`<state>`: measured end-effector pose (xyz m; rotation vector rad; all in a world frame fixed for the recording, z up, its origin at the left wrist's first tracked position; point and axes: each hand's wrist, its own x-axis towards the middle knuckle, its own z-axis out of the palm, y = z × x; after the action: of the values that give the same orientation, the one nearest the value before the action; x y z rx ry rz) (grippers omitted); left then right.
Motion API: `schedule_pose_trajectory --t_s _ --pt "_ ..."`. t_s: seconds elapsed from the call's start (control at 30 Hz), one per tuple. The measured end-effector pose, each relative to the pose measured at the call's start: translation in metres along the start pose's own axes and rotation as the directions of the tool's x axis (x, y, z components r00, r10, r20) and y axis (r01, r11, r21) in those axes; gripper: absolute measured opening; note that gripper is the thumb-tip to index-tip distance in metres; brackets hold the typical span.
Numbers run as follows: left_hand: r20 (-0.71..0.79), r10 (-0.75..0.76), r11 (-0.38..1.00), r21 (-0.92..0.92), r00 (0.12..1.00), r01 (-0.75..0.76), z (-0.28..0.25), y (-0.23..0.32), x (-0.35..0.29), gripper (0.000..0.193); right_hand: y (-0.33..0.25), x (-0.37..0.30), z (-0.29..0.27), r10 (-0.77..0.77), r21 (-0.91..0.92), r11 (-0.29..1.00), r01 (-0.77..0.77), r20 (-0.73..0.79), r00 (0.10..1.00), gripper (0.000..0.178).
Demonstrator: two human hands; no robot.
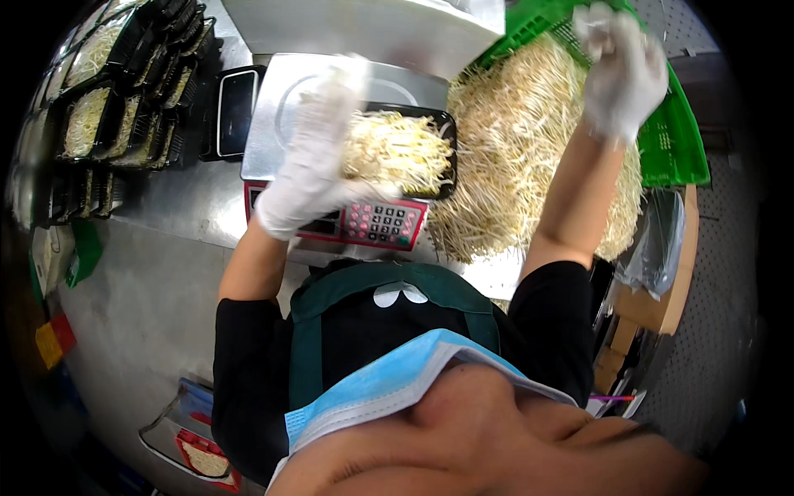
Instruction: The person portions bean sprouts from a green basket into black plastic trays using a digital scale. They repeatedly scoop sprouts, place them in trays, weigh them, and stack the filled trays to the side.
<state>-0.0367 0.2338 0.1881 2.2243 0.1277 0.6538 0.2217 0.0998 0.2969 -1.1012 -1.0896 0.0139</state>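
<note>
A black tray (pixel 451 159) filled with bean sprouts (pixel 399 150) sits on the silver plate of a weighing scale (pixel 281 107). My gloved left hand (pixel 318 145) is at the tray's left side, fingers stretched forward and thumb apart along the near edge; the fingertips are blurred. Beside the scale, on the right, lies a big heap of loose bean sprouts (pixel 521 149), spilling from a tipped green crate (pixel 674 145). Over the crate's far side is my gloved right hand (pixel 624 78), raised with its fingers curled in. Whatever those fingers may hold cannot be made out.
Stacked black trays of sprouts (pixel 87 124) stand at the far left, near an empty black tray (pixel 237 112). A white box (pixel 364 33) borders the scale's far side. Cardboard and clear plastic bags (pixel 653 248) are below the crate at the right.
</note>
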Motion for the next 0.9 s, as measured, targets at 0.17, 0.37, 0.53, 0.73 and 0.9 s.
schedule_pose_trajectory --t_s 0.17,0.37,0.53,0.73,0.9 --pt "-0.166 -0.139 0.591 -0.805 0.976 -0.053 -0.013 0.015 0.000 0.073 -0.021 -0.167 0.021 0.407 0.352 0.803 -0.481 0.266 0.874 0.014" --pt "-0.059 -0.026 0.690 -0.724 0.998 -0.025 -0.005 0.036 -0.037 0.033 -0.032 -0.204 0.028 0.536 0.213 0.813 -0.542 0.091 0.839 0.081" --pt "-0.154 -0.284 0.900 -0.384 0.946 0.207 0.022 -0.007 -0.013 0.021 0.037 -0.179 0.039 0.466 -0.180 0.855 -0.486 -0.143 0.873 0.026" --pt "-0.223 -0.415 0.866 -0.393 0.882 0.308 0.033 -0.080 0.005 0.025 0.141 -0.187 0.029 0.358 -0.366 0.844 -0.392 -0.161 0.920 0.017" --pt "-0.231 -0.488 0.768 -0.572 0.842 0.288 0.038 -0.104 -0.004 0.019 0.131 -0.201 0.024 0.732 0.123 0.681 -0.722 -0.118 0.671 0.020"
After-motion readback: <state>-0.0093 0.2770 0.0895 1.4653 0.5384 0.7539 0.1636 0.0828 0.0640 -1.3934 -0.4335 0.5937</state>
